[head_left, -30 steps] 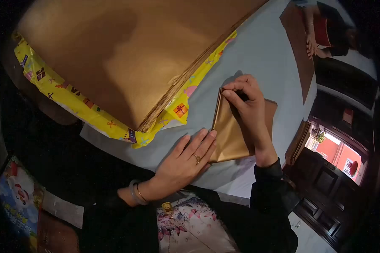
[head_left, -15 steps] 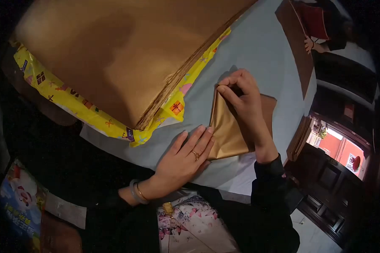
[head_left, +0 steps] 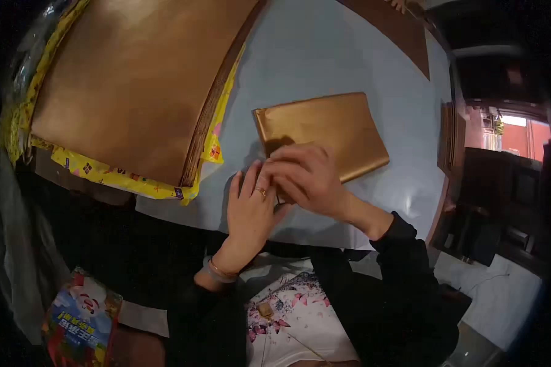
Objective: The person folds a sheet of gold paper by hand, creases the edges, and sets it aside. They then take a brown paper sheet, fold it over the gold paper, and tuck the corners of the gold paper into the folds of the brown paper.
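A folded gold-brown sheet (head_left: 324,125) lies on the pale blue-grey table cover, its left edge doubled over. My right hand (head_left: 309,180) is at the sheet's lower left corner, fingers bent and pressed together; what they pinch, if anything, is hidden. Just left of it, my left hand (head_left: 251,205), with a ring, rests on the cover with its fingers spread, its fingertips close to the right hand's. A thick stack of large gold-brown sheets (head_left: 141,79) sits to the left on yellow patterned wrapping (head_left: 116,182).
The table cover (head_left: 300,49) extends beyond the folded sheet. Another brown sheet (head_left: 404,37) lies at the far right, with a person's fingers near the top edge. A colourful printed bag (head_left: 83,318) is at the lower left; a dark door stands at right.
My right hand has moved down from the sheet's upper corner to its lower left end, beside my left hand. The folded sheet is turned and more of it shows. The view has shifted.
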`<state>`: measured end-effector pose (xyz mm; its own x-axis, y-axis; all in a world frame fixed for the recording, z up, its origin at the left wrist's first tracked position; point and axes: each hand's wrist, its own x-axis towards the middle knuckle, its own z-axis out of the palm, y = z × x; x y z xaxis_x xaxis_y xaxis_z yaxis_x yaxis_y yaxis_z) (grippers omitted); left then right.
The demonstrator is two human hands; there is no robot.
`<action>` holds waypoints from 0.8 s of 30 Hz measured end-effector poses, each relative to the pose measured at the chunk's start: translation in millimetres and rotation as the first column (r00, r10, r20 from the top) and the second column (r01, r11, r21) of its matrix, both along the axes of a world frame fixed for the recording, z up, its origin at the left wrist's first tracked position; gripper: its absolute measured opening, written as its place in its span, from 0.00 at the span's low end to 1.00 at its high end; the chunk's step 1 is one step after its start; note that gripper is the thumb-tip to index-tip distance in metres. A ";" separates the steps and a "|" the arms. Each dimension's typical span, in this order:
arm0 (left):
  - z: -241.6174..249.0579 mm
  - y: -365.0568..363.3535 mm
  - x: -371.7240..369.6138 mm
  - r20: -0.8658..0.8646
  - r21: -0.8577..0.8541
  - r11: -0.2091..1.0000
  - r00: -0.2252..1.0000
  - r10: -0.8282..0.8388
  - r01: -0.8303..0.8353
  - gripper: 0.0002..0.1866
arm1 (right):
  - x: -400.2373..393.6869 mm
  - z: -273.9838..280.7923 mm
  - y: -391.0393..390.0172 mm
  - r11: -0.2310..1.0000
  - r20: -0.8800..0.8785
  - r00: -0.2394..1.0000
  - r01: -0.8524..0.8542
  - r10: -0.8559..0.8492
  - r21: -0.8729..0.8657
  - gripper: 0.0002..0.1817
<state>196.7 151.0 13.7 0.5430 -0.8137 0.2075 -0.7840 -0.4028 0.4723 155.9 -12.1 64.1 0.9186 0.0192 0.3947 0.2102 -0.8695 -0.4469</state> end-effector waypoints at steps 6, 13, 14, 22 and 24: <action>12.7 -0.8 6.4 -0.043 0.041 0.998 0.998 -0.046 0.048 0.40 | -100.8 -6.3 -14.3 0.892 0.045 0.891 0.449 -0.451 0.041 0.09; 7.9 0.4 10.9 -0.056 0.035 0.996 0.995 -0.080 0.082 0.40 | -172.3 -36.8 -119.6 0.397 -0.179 0.512 0.805 -0.840 0.441 0.13; 7.0 0.1 11.5 -0.031 0.044 0.995 0.996 -0.087 0.089 0.40 | -176.0 -40.0 -127.1 0.518 -0.197 0.603 0.779 -0.773 0.353 0.13; 8.9 -0.5 14.1 -0.018 0.091 0.985 0.989 -0.147 0.148 0.41 | -162.2 -39.4 -124.0 0.621 -0.334 0.684 0.729 -0.648 0.288 0.19; 15.0 2.6 2.7 -0.010 0.134 0.979 0.988 -0.152 0.152 0.41 | -177.8 -34.2 -119.2 0.569 -0.426 0.668 0.743 -0.610 0.351 0.20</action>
